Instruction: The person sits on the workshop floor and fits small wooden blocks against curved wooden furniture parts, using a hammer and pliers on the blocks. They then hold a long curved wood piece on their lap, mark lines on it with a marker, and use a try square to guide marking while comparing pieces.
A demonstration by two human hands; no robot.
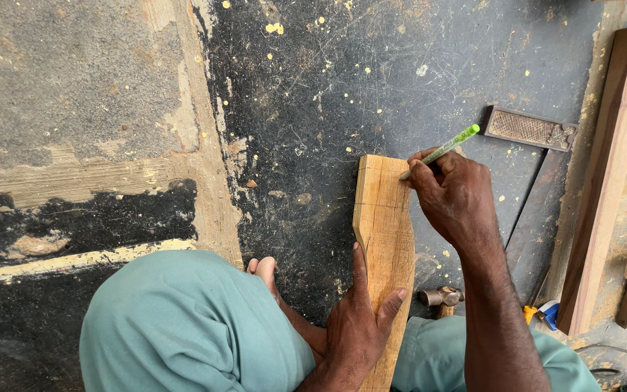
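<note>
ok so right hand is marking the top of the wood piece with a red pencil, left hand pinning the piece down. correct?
Not quite: the pencil is green, not red, as the head view shows. The rest holds: the right hand marks the top end of the wood piece while the left hand pins it down.

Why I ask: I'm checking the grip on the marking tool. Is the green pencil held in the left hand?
No, the right hand holds the green pencil, while the left hand rests on the wooden piece.
</note>
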